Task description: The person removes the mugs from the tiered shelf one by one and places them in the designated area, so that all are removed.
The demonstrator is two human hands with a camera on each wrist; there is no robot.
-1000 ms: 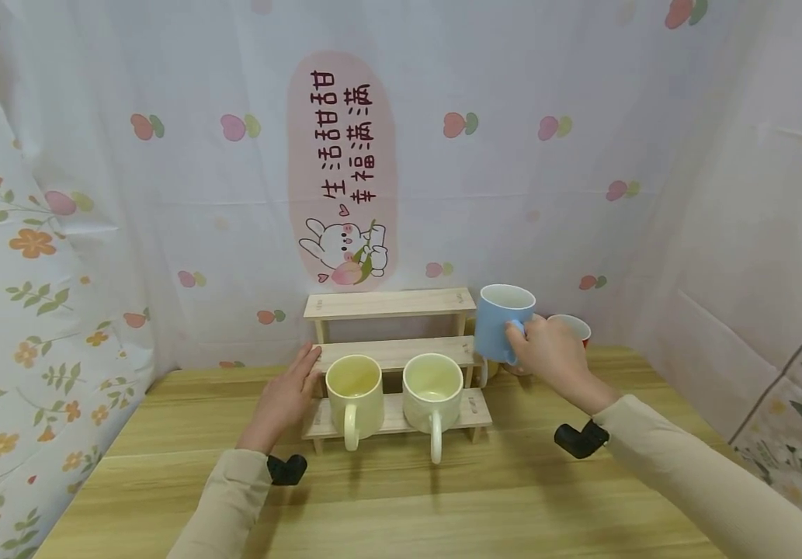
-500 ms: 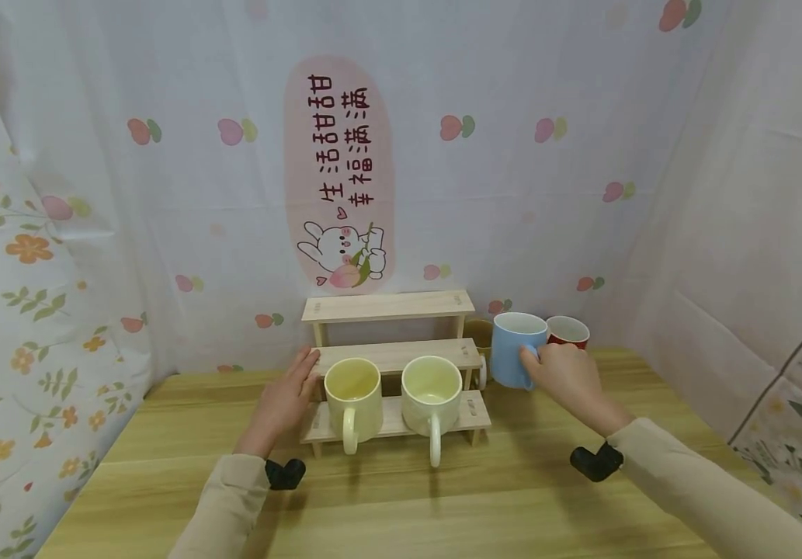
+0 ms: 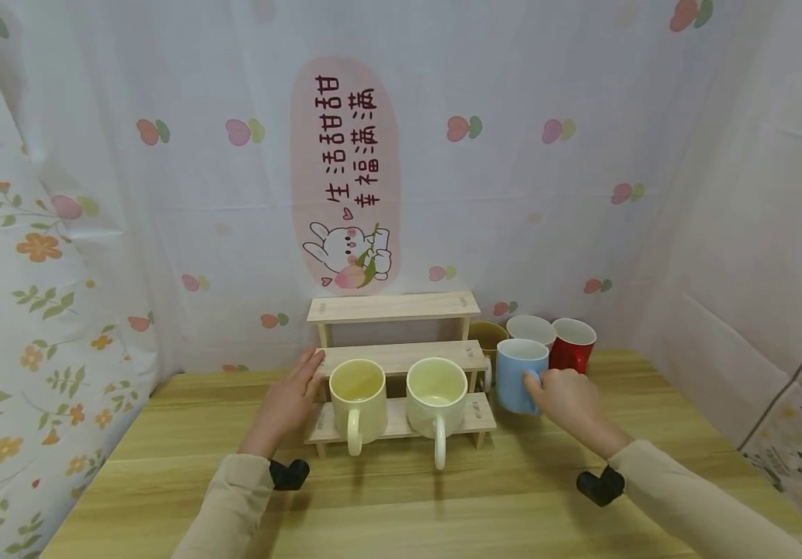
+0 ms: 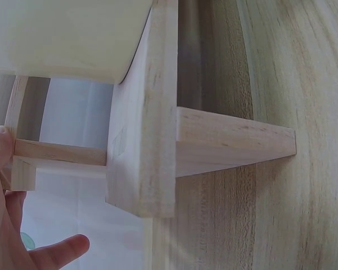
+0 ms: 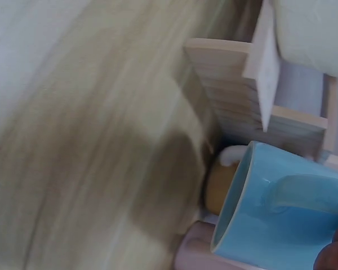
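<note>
In the head view, my right hand (image 3: 568, 400) grips the handle of a light blue mug (image 3: 514, 380), held upright right of a three-tier wooden stand (image 3: 401, 357). The right wrist view shows the blue mug (image 5: 281, 214) with its base facing the tabletop and apart from it. My left hand (image 3: 289, 407) rests with extended fingers on the left end of the middle shelf. In the left wrist view, a fingertip (image 4: 0, 147) touches that shelf. A yellow mug (image 3: 366, 415) and a pale cream mug (image 3: 430, 411) stand on the lowest shelf, handles forward.
Behind the blue mug are a tan mug (image 3: 487, 334), a whitish mug (image 3: 532, 328) and a red mug (image 3: 571, 357), close together. A patterned cloth (image 3: 233, 233) hangs right behind the stand. The wooden table (image 3: 401, 505) extends in front.
The blue mug has moved down and toward me, slightly right, from beside the upper shelves. The red and whitish mugs show more now. My left hand has stayed on the shelf end.
</note>
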